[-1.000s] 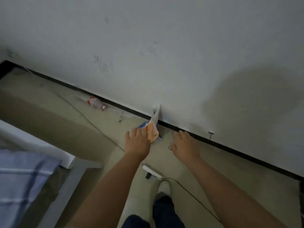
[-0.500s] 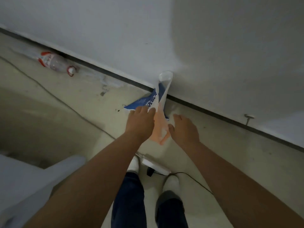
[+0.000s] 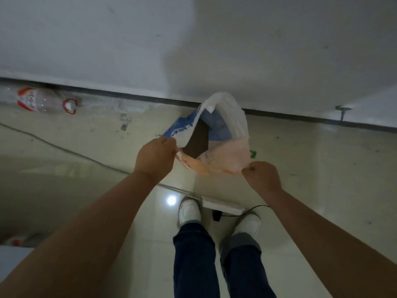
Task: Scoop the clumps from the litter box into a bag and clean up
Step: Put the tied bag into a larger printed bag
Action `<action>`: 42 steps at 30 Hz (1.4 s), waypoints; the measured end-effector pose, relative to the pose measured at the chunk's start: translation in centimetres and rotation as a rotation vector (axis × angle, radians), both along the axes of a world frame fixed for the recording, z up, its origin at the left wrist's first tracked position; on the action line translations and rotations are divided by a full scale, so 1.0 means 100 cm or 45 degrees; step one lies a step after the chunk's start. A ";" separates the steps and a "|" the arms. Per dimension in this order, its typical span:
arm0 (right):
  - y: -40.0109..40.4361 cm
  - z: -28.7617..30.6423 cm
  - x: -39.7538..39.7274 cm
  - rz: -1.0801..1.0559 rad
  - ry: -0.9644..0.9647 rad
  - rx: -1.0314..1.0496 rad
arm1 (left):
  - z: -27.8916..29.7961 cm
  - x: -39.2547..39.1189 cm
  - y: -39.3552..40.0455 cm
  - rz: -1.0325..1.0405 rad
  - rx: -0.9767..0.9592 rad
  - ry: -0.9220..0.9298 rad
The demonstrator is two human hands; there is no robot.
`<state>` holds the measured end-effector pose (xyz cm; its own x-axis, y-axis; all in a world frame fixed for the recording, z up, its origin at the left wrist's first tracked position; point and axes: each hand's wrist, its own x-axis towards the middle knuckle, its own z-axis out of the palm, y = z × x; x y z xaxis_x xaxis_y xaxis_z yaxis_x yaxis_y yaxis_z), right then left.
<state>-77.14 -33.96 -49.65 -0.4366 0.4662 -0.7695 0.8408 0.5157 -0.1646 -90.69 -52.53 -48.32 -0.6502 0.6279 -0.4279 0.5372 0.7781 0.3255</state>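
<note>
Here, seen from above, a person stands on a pale tiled floor [image 3: 300,190] facing a white wall [image 3: 193,39] that fills the upper half of the frame. At the far left, a clear plastic bottle [image 3: 40,101] with a red label lies on its side against the dark skirting. A thin cable [image 3: 64,148] runs diagonally across the floor from the left edge toward the centre. Just left of centre, the left hand [image 3: 155,158] is curled closed, pinching the left rim of a thin plastic bag [image 3: 223,155]. The bag, white, blue and orange, hangs in the middle of the frame between both hands, its mouth pulled open with a dark opening showing inside. Right of centre, the right hand [image 3: 261,175] is closed in a fist, gripping the bag's right rim at its lower edge. Below the bag, two white shoes [image 3: 190,210] and dark blue trouser legs stand on the floor, with a white power strip [image 3: 223,206] lying between the feet and the bag.
</note>
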 end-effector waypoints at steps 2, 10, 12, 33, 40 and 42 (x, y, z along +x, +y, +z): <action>-0.008 0.004 -0.008 -0.041 0.182 -0.079 | 0.003 -0.002 -0.005 0.042 -0.033 -0.091; 0.003 0.021 -0.073 0.812 0.461 0.259 | -0.004 -0.012 -0.006 0.246 -0.173 -0.058; 0.010 0.019 -0.084 0.943 0.510 0.381 | -0.007 -0.018 -0.011 0.190 -0.233 -0.028; 0.016 -0.006 -0.080 0.340 0.343 -0.118 | -0.014 0.000 0.009 0.498 -0.032 -0.334; 0.016 -0.012 -0.052 0.706 0.133 -0.081 | -0.019 -0.001 0.011 -0.102 -0.367 -0.483; 0.017 -0.011 -0.044 0.717 0.040 -0.132 | -0.018 -0.001 0.008 -0.245 -0.568 -0.467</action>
<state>-81.56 -32.21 -50.74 -0.6189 0.0782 -0.7816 0.4353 0.8624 -0.2584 -90.80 -51.72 -50.07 -0.3034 0.4281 -0.8513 0.5961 0.7822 0.1809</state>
